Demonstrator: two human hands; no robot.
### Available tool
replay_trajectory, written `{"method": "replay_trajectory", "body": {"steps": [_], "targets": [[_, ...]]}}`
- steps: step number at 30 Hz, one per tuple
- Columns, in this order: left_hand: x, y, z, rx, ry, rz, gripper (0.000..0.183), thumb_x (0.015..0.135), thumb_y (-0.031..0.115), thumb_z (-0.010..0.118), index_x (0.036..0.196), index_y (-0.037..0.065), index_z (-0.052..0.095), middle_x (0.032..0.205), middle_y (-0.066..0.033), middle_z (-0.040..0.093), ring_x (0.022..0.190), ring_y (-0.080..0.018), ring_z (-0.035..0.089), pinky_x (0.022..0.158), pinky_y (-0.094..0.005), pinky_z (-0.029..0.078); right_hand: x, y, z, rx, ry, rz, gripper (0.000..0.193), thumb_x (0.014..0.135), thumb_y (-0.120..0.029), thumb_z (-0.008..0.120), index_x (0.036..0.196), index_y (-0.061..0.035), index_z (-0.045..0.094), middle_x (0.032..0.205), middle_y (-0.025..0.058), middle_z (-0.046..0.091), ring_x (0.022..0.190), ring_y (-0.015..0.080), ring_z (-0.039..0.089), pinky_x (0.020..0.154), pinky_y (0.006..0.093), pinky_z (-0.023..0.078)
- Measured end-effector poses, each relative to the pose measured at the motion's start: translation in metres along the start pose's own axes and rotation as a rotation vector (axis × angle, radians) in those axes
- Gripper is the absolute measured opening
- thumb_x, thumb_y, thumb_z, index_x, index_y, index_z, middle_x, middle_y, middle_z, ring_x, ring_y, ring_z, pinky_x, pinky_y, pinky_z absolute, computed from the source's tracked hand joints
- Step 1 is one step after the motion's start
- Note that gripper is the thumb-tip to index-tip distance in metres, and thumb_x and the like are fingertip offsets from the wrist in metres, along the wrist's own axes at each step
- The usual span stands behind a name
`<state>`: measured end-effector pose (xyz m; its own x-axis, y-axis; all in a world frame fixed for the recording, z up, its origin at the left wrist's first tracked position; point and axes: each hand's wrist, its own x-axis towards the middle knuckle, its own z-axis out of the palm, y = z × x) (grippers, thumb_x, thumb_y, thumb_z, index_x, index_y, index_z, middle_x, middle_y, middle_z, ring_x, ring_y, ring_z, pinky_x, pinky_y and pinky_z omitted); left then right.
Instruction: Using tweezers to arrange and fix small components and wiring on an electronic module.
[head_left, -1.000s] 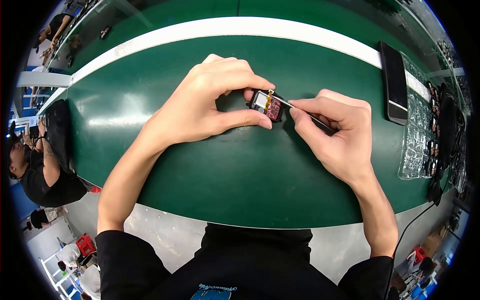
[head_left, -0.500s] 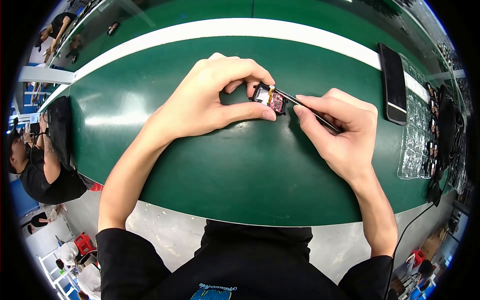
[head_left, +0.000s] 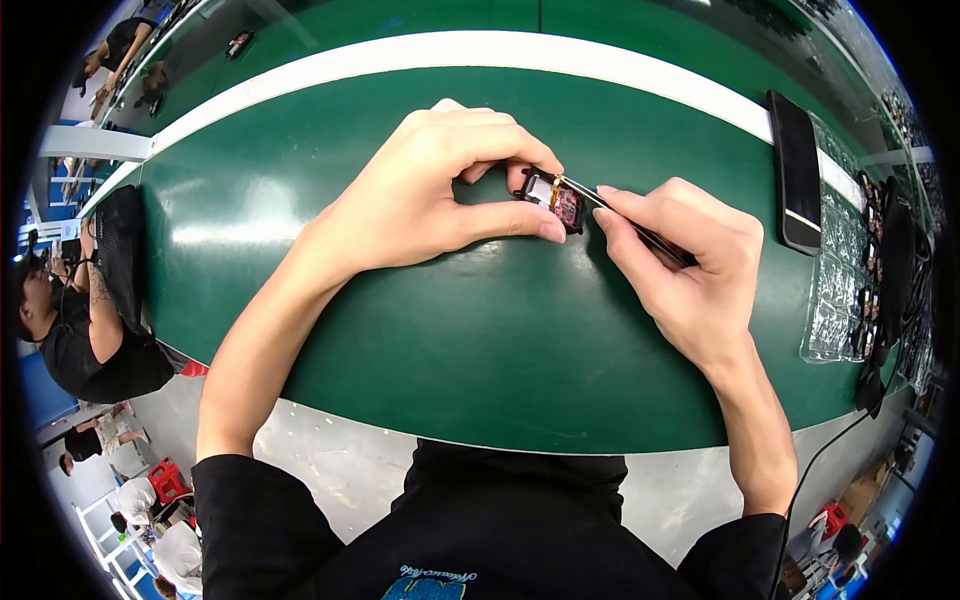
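a: what is shown at the centre of the view?

b: a small black electronic module [head_left: 553,199], with a red circuit board and a short orange ribbon seen on its open face, is held just above a green work mat [head_left: 470,340]. it is pinched by the left hand [head_left: 430,195], thumb below and index finger curled over the top, with the remaining fingers bent in behind.

a: and the right hand?

b: the right hand [head_left: 685,265] is closed around slim black tweezers [head_left: 625,222], gripped much as a pen is gripped. the tweezer tips are laid against the upper edge of the module, near the orange ribbon. whether anything is caught between the tips cannot be told.

a: how are the arms placed?

b: both bare forearms are brought in from the lower edge, out of black sleeves, and the two hands are met almost touching over the middle of the mat.

a: what else is seen on the bench?

b: a white stripe [head_left: 500,50] is run along the far side of the mat. a dark smartphone [head_left: 797,170] is laid face up at the right, well apart from the hands. just beside it, a clear plastic tray [head_left: 845,290] with small dark parts in its pockets is set at the right rim. at the far left, another person in a black top [head_left: 95,345] is seated.
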<state>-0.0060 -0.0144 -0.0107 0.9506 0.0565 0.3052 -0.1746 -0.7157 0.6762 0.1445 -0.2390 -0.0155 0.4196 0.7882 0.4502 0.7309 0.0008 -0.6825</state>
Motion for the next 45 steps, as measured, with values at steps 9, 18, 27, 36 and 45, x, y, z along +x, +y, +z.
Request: {"method": "replay_trajectory", "body": {"steps": [9, 18, 27, 36, 45], "targets": [[0.000, -0.009, -0.010, -0.113, -0.117, -0.041, 0.049, 0.076, 0.022, 0.102, 0.120, 0.009, 0.086, 0.100, 0.0001, 0.081, 0.082, -0.0152, 0.057, 0.083, -0.0318, 0.043, -0.001, -0.003, -0.010, 0.182, -0.115, 0.153, 0.016, 0.095, 0.003, 0.084, 0.109, 0.0013, 0.088, 0.070, -0.0021, 0.061, 0.061, 0.0023, 0.045, 0.054, 0.0260, 0.028], [0.001, -0.007, -0.010, -0.093, -0.137, -0.025, 0.049, 0.077, 0.023, 0.101, 0.121, 0.010, 0.086, 0.100, 0.0001, 0.080, 0.084, -0.0149, 0.060, 0.083, -0.0319, 0.042, 0.001, -0.005, -0.009, 0.205, -0.113, 0.201, 0.013, 0.088, 0.003, 0.084, 0.101, 0.0026, 0.086, 0.064, 0.0033, 0.061, 0.057, 0.0069, 0.049, 0.052, 0.0298, 0.032], [0.001, -0.005, -0.009, -0.083, -0.124, 0.028, 0.044, 0.080, 0.023, 0.099, 0.120, 0.011, 0.086, 0.100, 0.0013, 0.080, 0.087, -0.0154, 0.063, 0.083, -0.0324, 0.041, 0.003, -0.006, -0.009, 0.184, -0.136, 0.186, 0.013, 0.087, 0.003, 0.084, 0.099, 0.0029, 0.086, 0.064, 0.0045, 0.062, 0.056, 0.0080, 0.050, 0.052, 0.0305, 0.033], [0.000, -0.004, -0.006, -0.040, -0.103, 0.087, 0.037, 0.082, 0.023, 0.098, 0.114, 0.012, 0.083, 0.100, 0.0028, 0.080, 0.087, -0.0159, 0.064, 0.081, -0.0323, 0.041, 0.000, -0.005, -0.006, 0.172, -0.148, 0.153, 0.012, 0.090, 0.004, 0.084, 0.102, 0.0019, 0.087, 0.068, -0.0014, 0.060, 0.059, 0.0031, 0.045, 0.054, 0.0265, 0.028], [-0.001, -0.002, -0.007, -0.033, -0.120, 0.052, 0.037, 0.082, 0.024, 0.098, 0.115, 0.013, 0.084, 0.100, 0.0022, 0.080, 0.086, -0.0165, 0.063, 0.080, -0.0328, 0.041, -0.001, -0.004, -0.008, 0.149, -0.130, 0.116, 0.014, 0.088, 0.006, 0.084, 0.102, 0.0027, 0.086, 0.066, -0.0012, 0.059, 0.058, 0.0027, 0.045, 0.052, 0.0260, 0.028]]}}
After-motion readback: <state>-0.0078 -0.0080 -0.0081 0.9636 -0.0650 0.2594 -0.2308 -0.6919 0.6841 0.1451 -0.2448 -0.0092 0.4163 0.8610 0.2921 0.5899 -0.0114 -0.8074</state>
